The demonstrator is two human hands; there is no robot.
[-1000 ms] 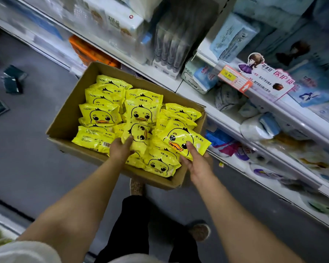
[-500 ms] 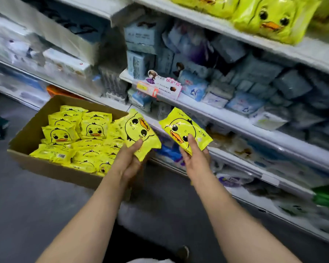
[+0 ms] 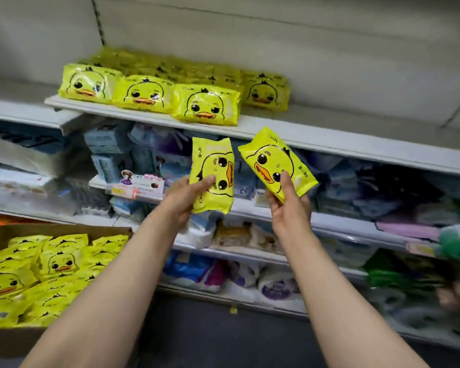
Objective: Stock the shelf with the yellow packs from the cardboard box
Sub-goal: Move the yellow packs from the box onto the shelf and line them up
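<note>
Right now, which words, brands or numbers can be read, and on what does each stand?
"CKOA", roughly: top corner of the yellow pack held by the right hand.
Characters on the yellow pack in the left hand: blurred.
Shelf sign: unreadable.
Stocked packs and boxed packs: too small.

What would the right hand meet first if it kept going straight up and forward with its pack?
Probably the front lip of the top shelf, just right of the stocked yellow packs. The right hand holds its pack just below that edge; depth is unclear.
</note>
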